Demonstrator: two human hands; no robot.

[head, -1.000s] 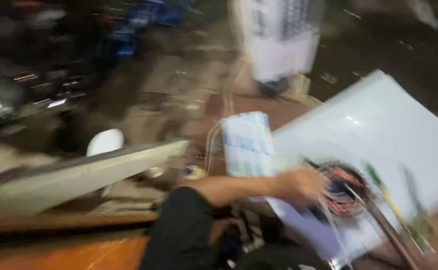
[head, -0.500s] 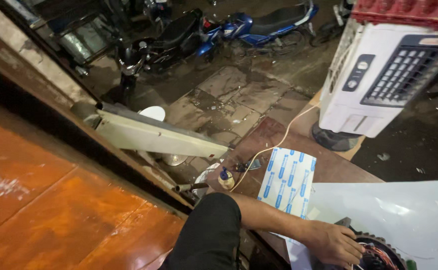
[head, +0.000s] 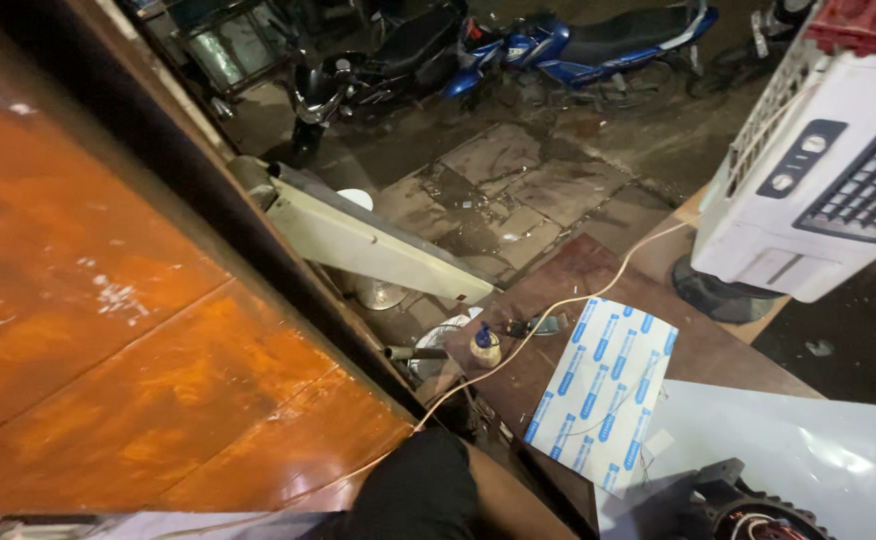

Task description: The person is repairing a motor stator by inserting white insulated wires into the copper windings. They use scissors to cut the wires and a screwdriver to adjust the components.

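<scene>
Neither of my hands shows in the head view. Only my dark sleeve (head: pixel 413 490) reaches in at the bottom centre, beside the orange wooden panel (head: pixel 108 330). A motor with a dark ribbed housing and copper windings (head: pixel 748 515) sits at the bottom right edge on a white sheet (head: pixel 808 450). A white pack with blue stripes (head: pixel 603 385) lies next to it on a brown board (head: pixel 578 290).
A thin white cable (head: pixel 558 305) runs across the board past a small blue-capped bottle (head: pixel 485 345). A white air cooler (head: pixel 818 170) stands at the right. A pale long panel (head: pixel 378 245) leans over wet paving. Motorcycles (head: pixel 518 45) are parked at the back.
The view has swung left and up. My hand, which rested on the motor, has dropped out of frame; only the sleeve remains. The orange panel fills more of the left.
</scene>
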